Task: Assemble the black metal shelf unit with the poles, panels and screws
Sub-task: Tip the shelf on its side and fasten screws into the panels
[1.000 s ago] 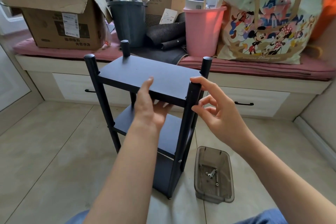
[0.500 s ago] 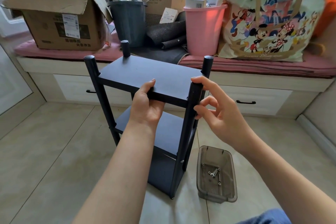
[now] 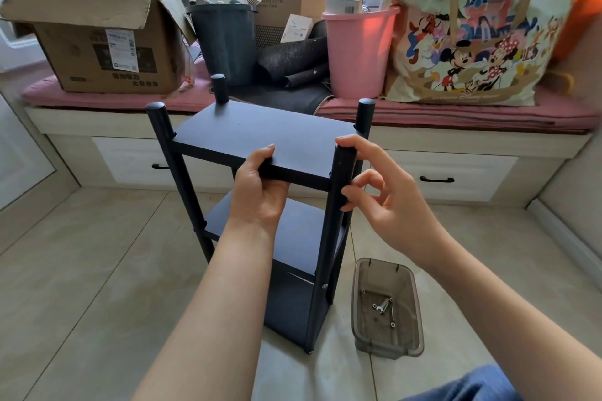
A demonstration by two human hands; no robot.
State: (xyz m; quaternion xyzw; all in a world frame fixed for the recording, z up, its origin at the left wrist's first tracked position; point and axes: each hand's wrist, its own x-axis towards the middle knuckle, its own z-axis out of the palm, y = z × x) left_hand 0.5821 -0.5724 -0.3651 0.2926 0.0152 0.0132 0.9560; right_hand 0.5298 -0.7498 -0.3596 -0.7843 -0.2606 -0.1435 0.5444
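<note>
Standing upright on the tiled floor, the black metal shelf unit has its three panels fitted between four poles, just in front of a window seat with a pink cushion. The left hand is closed on the near edge of the top panel, thumb lying on the upper face and the fingers curled underneath, out of sight. The right hand is half open at the near right pole: its index finger arches over the pole's capped top and touches it, the thumb presses the pole's side lower down, and the remaining fingers curl loosely in the air without holding anything. A silver screw head shows low on that same pole. Beside the unit's foot on the right lies a smoky clear plastic tray with a few screws and a small wrench in it. On the cushion behind stand an open cardboard box, a dark bin, a pink bucket and a cartoon-printed tote bag
</note>
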